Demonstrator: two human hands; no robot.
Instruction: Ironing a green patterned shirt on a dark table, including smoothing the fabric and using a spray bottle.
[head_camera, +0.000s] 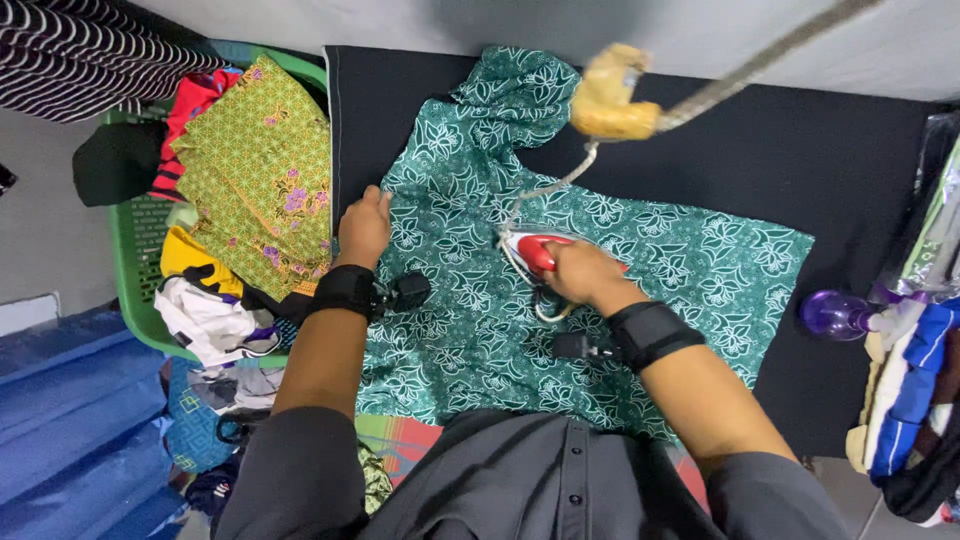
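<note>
At centre, a red iron is gripped by the right hand; at nine o'clock, the green shirt is pinned by the flat, closed-fingered left hand.

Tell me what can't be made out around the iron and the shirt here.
Head view:
- Iron: mostly hidden under the right hand; soleplate unseen.
- Green shirt: near hem covered by the person's arms and body.
- Cord: blurred, cut off at the top edge.
- Left hand: fingertips curl out of view at the shirt's edge.
</note>
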